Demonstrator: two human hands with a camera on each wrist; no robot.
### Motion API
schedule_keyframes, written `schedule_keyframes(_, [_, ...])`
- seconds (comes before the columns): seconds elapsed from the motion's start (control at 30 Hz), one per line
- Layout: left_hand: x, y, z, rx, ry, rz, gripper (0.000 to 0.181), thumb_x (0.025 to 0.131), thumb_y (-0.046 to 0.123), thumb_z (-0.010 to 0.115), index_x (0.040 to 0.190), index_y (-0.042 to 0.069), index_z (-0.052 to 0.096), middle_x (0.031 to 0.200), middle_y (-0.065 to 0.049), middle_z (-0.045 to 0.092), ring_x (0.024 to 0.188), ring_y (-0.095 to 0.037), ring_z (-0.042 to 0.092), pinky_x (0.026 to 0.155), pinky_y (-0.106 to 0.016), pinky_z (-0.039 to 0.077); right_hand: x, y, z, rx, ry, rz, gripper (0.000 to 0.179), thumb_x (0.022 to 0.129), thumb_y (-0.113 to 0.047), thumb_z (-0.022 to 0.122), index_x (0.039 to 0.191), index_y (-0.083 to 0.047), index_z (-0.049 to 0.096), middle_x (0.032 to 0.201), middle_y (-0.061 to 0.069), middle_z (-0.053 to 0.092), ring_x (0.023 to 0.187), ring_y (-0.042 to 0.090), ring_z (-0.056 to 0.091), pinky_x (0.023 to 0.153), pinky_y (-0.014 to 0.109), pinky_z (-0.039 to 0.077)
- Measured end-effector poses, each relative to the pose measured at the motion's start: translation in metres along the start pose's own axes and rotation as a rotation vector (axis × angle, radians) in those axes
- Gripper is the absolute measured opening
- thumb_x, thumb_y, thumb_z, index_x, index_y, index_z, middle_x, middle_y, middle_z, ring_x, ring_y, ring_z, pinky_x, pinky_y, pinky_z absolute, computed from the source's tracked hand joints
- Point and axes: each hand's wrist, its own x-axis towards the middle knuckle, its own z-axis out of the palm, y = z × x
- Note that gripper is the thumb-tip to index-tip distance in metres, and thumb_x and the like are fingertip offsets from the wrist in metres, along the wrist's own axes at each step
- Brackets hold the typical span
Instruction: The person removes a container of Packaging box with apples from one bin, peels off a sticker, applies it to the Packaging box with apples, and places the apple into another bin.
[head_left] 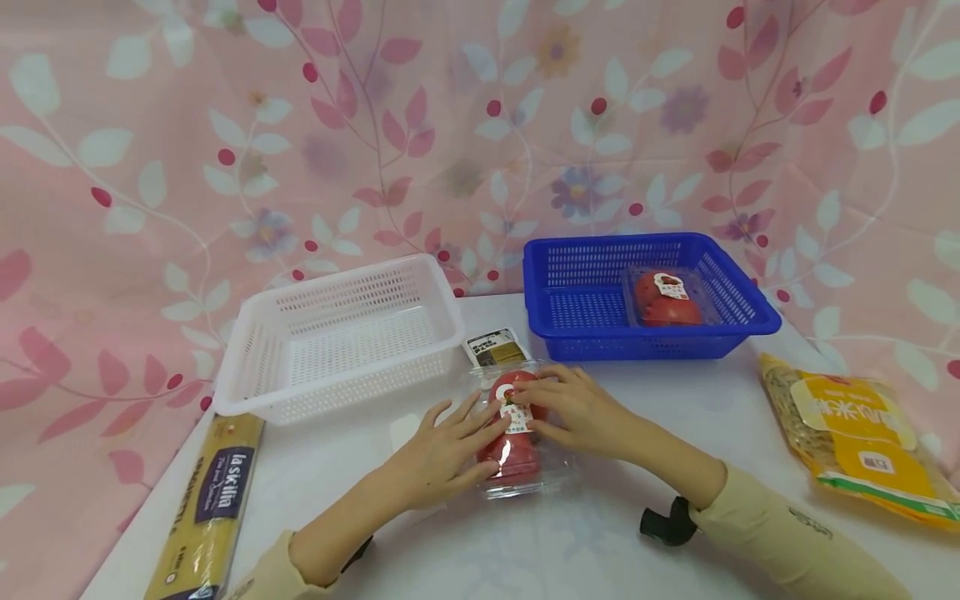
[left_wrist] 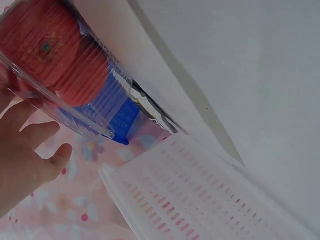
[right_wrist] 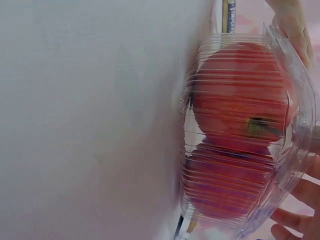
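A clear plastic clamshell box of tomatoes [head_left: 513, 457] lies on the white table in front of the baskets, with a white-and-red sticker on its lid. My left hand [head_left: 446, 454] rests on the lid from the left, fingers extended across the sticker. From the right, my right hand [head_left: 581, 410] touches the top of the lid with fingers spread. In the right wrist view, tomatoes show through the ribbed side of the box [right_wrist: 232, 130], with right fingers [right_wrist: 305, 225] along its lid edge. The left wrist view shows the left hand [left_wrist: 25, 155] beside the box.
Behind on the left stands a white basket [head_left: 356, 387]; at the back right, a blue basket [head_left: 637, 346] holds another tomato box [head_left: 671, 302]. A small dark-labelled pack [head_left: 495, 346] lies between them. Spaghetti [head_left: 213, 500] is at left, a yellow bag [head_left: 862, 437] at right.
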Motion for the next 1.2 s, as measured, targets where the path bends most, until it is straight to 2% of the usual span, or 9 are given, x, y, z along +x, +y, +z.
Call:
schedule_keyframes(0.13, [-0.001,0.002,0.002,0.009,0.014,-0.044,0.059,0.095,0.053,0.028,0.144,0.021,0.029,0.148,-0.005,0.026,0.137,-0.029,0.015,0.103,-0.050,0.025,-0.005,0.003,0.002,0.000,0.009,-0.026,0.044,0.084,-0.032,0.065,0.124,-0.016,0.058,0.129,0.010,0.052,0.117,0.033,0.043,0.094,0.054,0.036])
schedule_keyframes(0.2, [-0.001,0.003,0.002,-0.003,0.008,-0.078,0.061,0.094,0.055,0.027,0.145,0.022,0.027,0.149,-0.007,0.023,0.135,-0.034,0.016,0.101,-0.050,0.028,-0.008,0.003,0.003,-0.012,0.010,-0.009,0.047,0.085,-0.033,0.064,0.127,-0.015,0.056,0.132,0.014,0.049,0.120,0.036,0.040,0.095,0.055,0.034])
schedule_keyframes(0.43, [0.002,0.008,0.001,-0.062,-0.055,-0.180,0.074,0.088,0.067,0.025,0.147,0.022,0.020,0.152,-0.003,0.013,0.130,-0.045,0.022,0.093,-0.051,0.038,-0.016,0.000,0.004,-0.009,-0.036,0.142,0.056,0.086,-0.039,0.061,0.134,-0.015,0.047,0.140,0.018,0.038,0.121,0.039,0.037,0.096,0.057,0.031])
schedule_keyframes(0.63, [0.007,0.012,0.006,-0.098,-0.078,-0.215,0.090,0.080,0.076,0.030,0.148,0.019,0.014,0.153,-0.007,0.009,0.130,-0.044,0.023,0.088,-0.050,0.043,-0.021,-0.006,0.002,0.098,-0.139,0.262,0.060,0.089,-0.040,0.055,0.142,-0.018,0.035,0.147,0.016,0.026,0.120,0.039,0.043,0.092,0.055,0.038])
schedule_keyframes(0.77, [0.011,0.014,0.010,-0.163,-0.062,-0.248,0.096,0.075,0.078,0.038,0.148,0.023,0.009,0.153,-0.009,0.004,0.129,-0.043,0.026,0.084,-0.052,0.045,-0.024,-0.010,0.002,0.151,-0.167,0.314,0.062,0.091,-0.041,0.053,0.144,-0.019,0.030,0.148,0.016,0.022,0.118,0.040,0.045,0.087,0.054,0.043])
schedule_keyframes(0.97, [0.017,0.017,0.014,-0.238,-0.029,-0.270,0.103,0.071,0.074,0.053,0.148,0.027,0.004,0.153,-0.010,-0.002,0.125,-0.038,0.038,0.078,-0.048,0.049,-0.024,-0.016,0.004,0.166,-0.176,0.338,0.064,0.091,-0.038,0.053,0.145,-0.016,0.027,0.149,0.017,0.018,0.108,0.041,0.053,0.082,0.053,0.046])
schedule_keyframes(1.13, [0.022,0.019,0.011,-0.236,0.025,-0.282,0.100,0.069,0.071,0.058,0.147,0.023,0.019,0.150,-0.015,0.012,0.111,-0.037,0.051,0.078,-0.045,0.049,-0.024,-0.022,0.008,0.136,-0.162,0.345,0.064,0.092,-0.038,0.051,0.145,-0.012,0.026,0.149,0.019,0.017,0.109,0.040,0.052,0.083,0.051,0.046])
schedule_keyframes(1.2, [0.024,0.020,0.011,-0.243,0.044,-0.283,0.099,0.068,0.071,0.059,0.146,0.021,0.024,0.149,-0.015,0.015,0.110,-0.037,0.052,0.080,-0.044,0.049,-0.024,-0.023,0.008,0.143,-0.162,0.357,0.064,0.092,-0.038,0.051,0.145,-0.011,0.026,0.149,0.019,0.016,0.112,0.040,0.050,0.085,0.051,0.045])
